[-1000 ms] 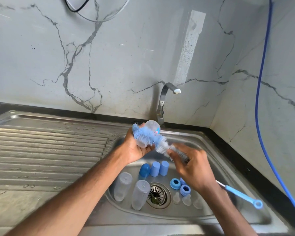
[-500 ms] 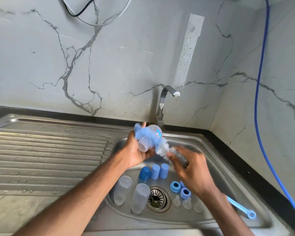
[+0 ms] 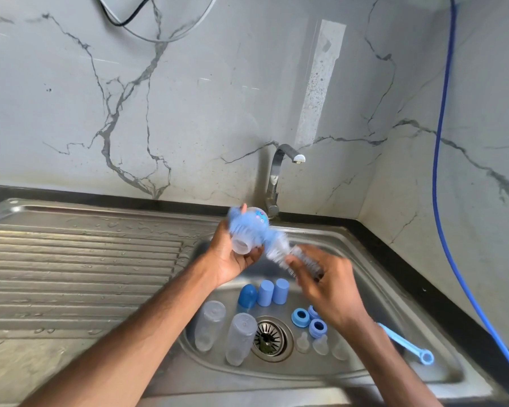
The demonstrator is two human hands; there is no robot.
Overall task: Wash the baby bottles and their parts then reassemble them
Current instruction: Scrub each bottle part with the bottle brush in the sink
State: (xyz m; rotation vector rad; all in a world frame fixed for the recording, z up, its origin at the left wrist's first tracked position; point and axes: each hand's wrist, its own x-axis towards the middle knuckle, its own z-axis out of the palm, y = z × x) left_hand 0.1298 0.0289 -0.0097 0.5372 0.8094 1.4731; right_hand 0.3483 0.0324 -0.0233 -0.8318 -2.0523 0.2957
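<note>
left hand point(image 3: 232, 264) holds bottle point(image 3: 242, 245), mouth facing camera; right hand point(image 3: 332, 292) holds brush point(image 3: 276, 249) crosswise

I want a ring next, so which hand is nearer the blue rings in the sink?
Right. The right hand, gripping the brush, is just above the blue rings, partly hiding one. The left hand holds a bottle farther away, toward the tap.

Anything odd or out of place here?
Nothing is spilled or broken in the sink. One oddity: the right hand holds the brush by its bristles, not the handle, which trails past the wrist. No water runs from the tap.
</note>
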